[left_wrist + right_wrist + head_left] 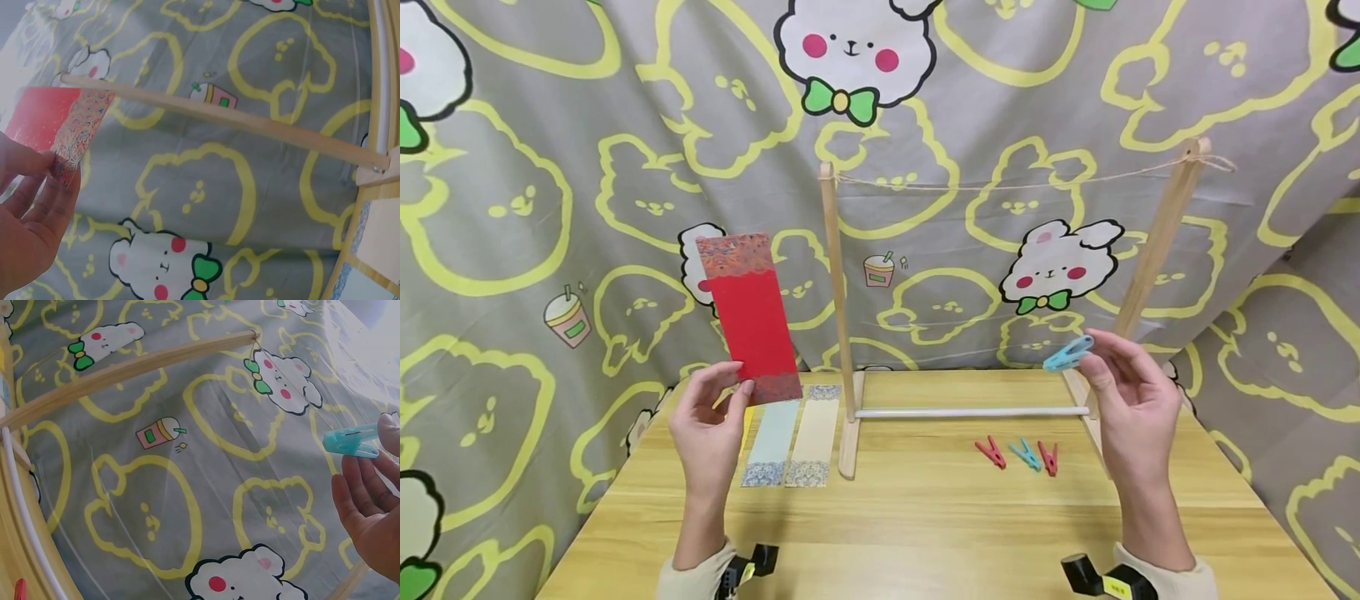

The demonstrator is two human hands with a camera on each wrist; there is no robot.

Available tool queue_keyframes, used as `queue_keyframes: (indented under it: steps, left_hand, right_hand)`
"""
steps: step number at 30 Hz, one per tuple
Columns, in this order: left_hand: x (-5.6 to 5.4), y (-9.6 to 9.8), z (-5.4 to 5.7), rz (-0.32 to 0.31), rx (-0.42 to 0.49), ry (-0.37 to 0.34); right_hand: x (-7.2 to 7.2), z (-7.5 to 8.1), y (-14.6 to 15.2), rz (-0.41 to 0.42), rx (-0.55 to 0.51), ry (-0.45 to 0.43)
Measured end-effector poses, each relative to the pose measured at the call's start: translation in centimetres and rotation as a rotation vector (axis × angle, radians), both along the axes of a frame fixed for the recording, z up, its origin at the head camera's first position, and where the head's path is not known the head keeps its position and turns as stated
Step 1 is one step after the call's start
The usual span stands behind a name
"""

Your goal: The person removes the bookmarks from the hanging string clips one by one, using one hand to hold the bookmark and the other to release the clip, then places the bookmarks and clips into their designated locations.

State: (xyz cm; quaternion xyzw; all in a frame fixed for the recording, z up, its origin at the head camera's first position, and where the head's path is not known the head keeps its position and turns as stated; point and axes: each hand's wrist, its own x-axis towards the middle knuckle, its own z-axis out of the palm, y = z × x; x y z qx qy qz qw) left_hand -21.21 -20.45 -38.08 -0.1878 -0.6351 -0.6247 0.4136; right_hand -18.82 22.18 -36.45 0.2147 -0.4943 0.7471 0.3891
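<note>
My left hand (711, 421) pinches the lower left edge of a red paper strip (752, 321) with patterned ends, held upright left of the wooden frame. In the left wrist view, thumb and fingers grip the strip's patterned end (81, 128). My right hand (1135, 396) holds a light blue clothespin (1067, 353) between thumb and fingers, in front of the frame's right post. The clothespin (351, 442) points left in the right wrist view. Between the tops of the posts runs a thin string (1015, 187), with nothing hanging on it.
The wooden frame has a left post (837, 292), a right post (1161, 233) and a white bar (970, 412) low down. Pale patterned strips (812, 433) lie by its left foot. Two red clothespins and a blue clothespin (1025, 455) lie on the table (925, 533). A patterned curtain (925, 242) hangs behind.
</note>
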Motion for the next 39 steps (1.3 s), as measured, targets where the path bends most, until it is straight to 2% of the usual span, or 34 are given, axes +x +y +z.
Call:
queue_keyframes:
  steps: [8,17,23,27,31,39]
  left_hand:
    - [-0.1,-1.1,0.0,0.027,0.014,-0.013]
    - [-0.1,-2.3,0.1,0.123,0.006,-0.111]
    - [-0.1,-3.1,-0.1,0.150,0.018,-0.115]
    - [-0.1,-3.4,-0.1,0.170,0.019,-0.124]
    - [-0.1,-3.7,-0.1,0.175,0.021,-0.113]
    - [-0.3,-4.2,-0.3,0.168,0.051,-0.101]
  right_hand:
    - [-0.3,-0.4,-0.2,-0.004,0.013,-0.010]
    - [-0.2,-0.3,-0.5,-0.029,0.041,-0.085]
    - [-0.4,-0.6,-0.6,-0.009,0.022,-0.084]
    - [-0.4,-0.8,-0.6,-0.052,0.051,-0.148]
    - [-0.4,-0.9,-0.7,-0.073,0.075,-0.186]
    - [-0.6,-1.1,-0.8,-0.076,0.096,-0.195]
